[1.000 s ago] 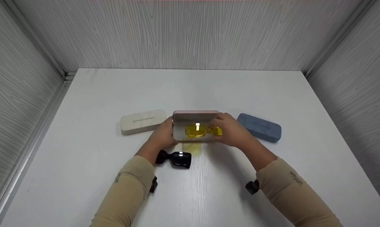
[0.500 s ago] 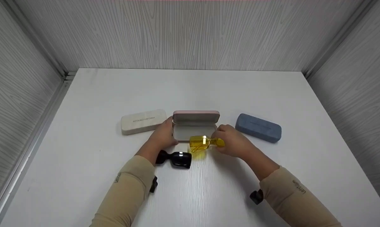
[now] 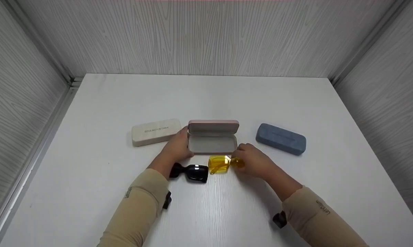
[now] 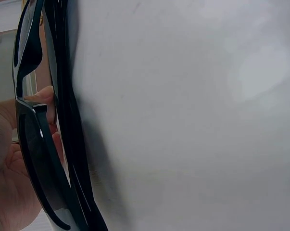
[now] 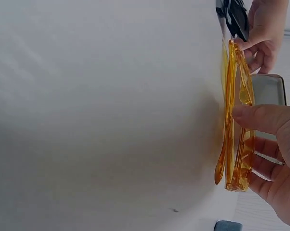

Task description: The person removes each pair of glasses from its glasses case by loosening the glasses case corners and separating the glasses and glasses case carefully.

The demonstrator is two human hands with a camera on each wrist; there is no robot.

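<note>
An open pink glasses case (image 3: pixel 213 152) with a pale lining stands mid-table, its lid raised at the back. My left hand (image 3: pixel 175 145) grips the case's left end, thumb at the front corner. My right hand (image 3: pixel 254 159) pinches yellow sunglasses (image 3: pixel 219 164) with folded temples, low over the table just in front of the case. In the right wrist view, the thumb presses one side of the yellow sunglasses (image 5: pixel 231 139) and the fingers lie on the other. Black sunglasses (image 3: pixel 196 173) lie beside my left wrist, partly hidden by it.
A cream glasses case (image 3: pixel 156 132) with lettering lies shut to the left, close to my left hand. On the right lies a shut blue glasses case (image 3: pixel 281 139). Wood-grain panels (image 3: pixel 206 37) enclose the back and sides of the white table (image 3: pixel 206 96).
My right hand has lifted the yellow sunglasses out of the pink case and moved them toward the front of the table. My left hand stays at the case.
</note>
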